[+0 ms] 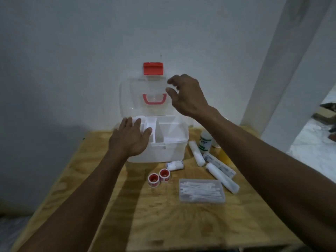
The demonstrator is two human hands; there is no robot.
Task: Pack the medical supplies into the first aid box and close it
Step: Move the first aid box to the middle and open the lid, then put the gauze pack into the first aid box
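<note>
Head view: first aid box (163, 150) stands open at the worktop (101, 197) back edge; left hand (129, 137) lies flat on its tray, right hand (187, 95), fingers relaxed and empty, beside the lid (134, 99)

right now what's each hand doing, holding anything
Left hand: open, flat on the first aid box rim.
Right hand: open, loosely curled by the lid, holding nothing.
</note>
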